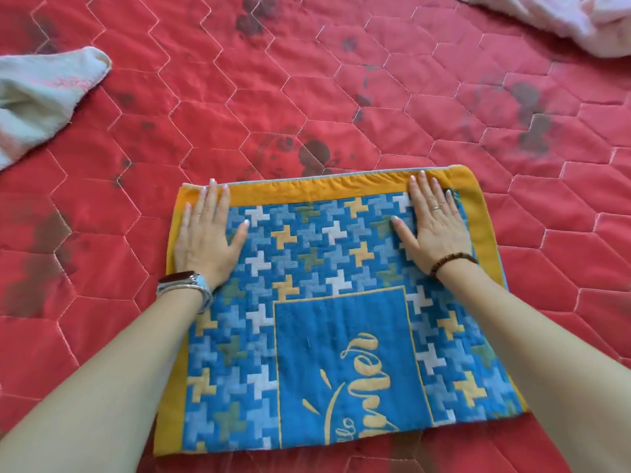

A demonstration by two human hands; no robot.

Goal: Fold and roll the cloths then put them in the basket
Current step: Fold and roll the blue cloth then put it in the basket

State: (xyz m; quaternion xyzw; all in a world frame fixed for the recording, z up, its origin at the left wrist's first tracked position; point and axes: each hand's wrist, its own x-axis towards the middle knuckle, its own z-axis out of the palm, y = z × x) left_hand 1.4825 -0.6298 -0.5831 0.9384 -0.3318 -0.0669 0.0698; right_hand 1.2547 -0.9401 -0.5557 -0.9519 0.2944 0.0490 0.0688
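Both your hands lie flat on the blue and yellow cloth (341, 302), spread on the red quilt (273, 80).

Your left hand (205, 233) presses the far left corner with straight, released fingers, grasping nothing; a watch (184, 281) sits on that wrist. Your right hand (433, 223) presses the far right part the same way, fingers straight, a bead bracelet (450, 260) at the wrist. The cloth lies in the near middle of the quilt. A pale cloth (44, 100) lies far left, a pinkish cloth (563, 18) far right.
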